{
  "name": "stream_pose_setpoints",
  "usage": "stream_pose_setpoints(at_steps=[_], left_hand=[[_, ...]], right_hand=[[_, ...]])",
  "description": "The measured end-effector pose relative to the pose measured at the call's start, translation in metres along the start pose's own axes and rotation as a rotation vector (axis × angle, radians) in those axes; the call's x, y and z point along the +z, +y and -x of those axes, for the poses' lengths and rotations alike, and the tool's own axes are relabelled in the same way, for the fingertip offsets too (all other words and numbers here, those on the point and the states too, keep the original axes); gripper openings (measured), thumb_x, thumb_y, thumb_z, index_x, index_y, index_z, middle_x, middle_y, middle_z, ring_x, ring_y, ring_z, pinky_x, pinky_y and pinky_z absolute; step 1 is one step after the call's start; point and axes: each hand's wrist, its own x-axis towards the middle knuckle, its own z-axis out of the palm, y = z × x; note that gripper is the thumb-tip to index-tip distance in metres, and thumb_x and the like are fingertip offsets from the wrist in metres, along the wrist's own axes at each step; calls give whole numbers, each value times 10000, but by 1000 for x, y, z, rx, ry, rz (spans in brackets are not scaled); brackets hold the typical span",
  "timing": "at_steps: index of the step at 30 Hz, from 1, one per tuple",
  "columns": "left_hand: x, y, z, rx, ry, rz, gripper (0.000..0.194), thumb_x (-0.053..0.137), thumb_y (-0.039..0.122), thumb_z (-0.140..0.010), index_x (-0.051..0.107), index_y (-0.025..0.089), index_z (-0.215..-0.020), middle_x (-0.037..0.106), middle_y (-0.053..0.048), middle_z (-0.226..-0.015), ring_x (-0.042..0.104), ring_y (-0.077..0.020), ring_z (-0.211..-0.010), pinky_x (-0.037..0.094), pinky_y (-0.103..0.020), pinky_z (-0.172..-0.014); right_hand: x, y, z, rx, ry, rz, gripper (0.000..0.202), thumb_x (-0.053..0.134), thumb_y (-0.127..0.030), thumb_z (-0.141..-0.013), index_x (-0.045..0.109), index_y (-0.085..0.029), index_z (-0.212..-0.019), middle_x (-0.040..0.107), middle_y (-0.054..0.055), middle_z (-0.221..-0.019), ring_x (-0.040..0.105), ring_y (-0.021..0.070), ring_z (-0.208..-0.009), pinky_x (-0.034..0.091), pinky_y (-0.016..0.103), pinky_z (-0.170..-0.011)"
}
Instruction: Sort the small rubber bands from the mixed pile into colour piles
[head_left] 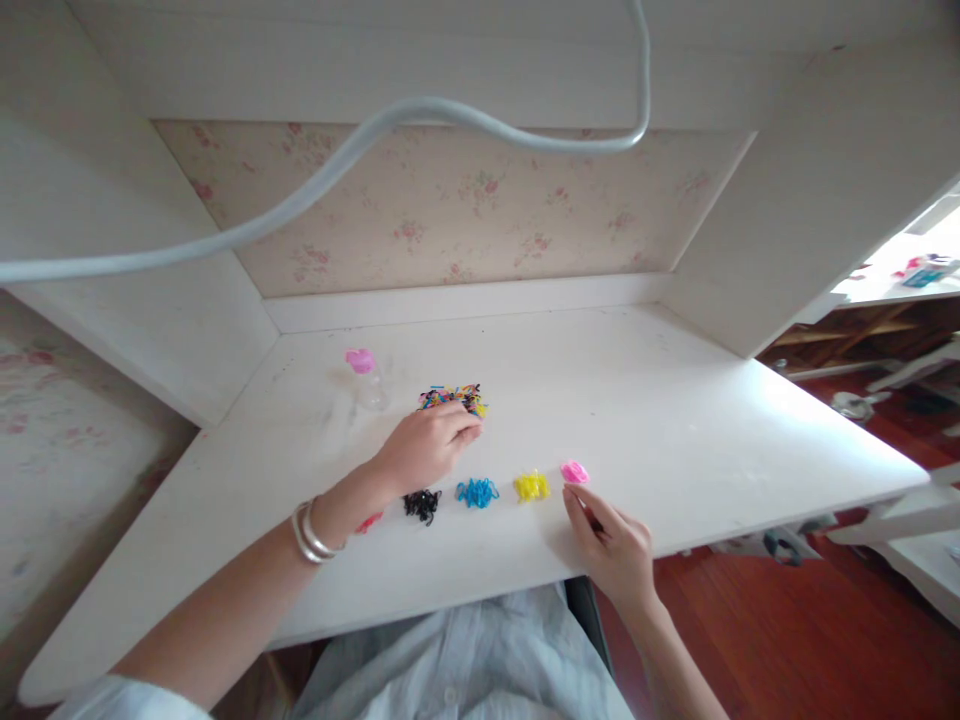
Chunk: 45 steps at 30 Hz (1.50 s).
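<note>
A pale cable point(427, 109) curved well above the left hand point(431, 440); beyond that hand, a wall panel point(480, 215) bore pink flowers. Rightward past the right hand point(619, 550) stood a white side panel point(787, 180), with reddish flooring point(720, 620) below hand level.

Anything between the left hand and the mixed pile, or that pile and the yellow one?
Nothing visible: the left hand is at the mixed pile, and only white tabletop shows toward the yellow pile.
</note>
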Motion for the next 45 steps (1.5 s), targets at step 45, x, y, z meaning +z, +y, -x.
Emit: stream_pose_setpoints(at_steps=[45], left_hand=[[-3,-68,186,-718,365,293,325,395,452,-882,615,213,-890,648,-10,-825,579,-149,-716,454,-252,-652]], right_hand=[[103,-187,-68,-552,-981,179,280,366,-279,-932,645,-265,-924,677,-7,-784,580,114,-675,280,218,-576]])
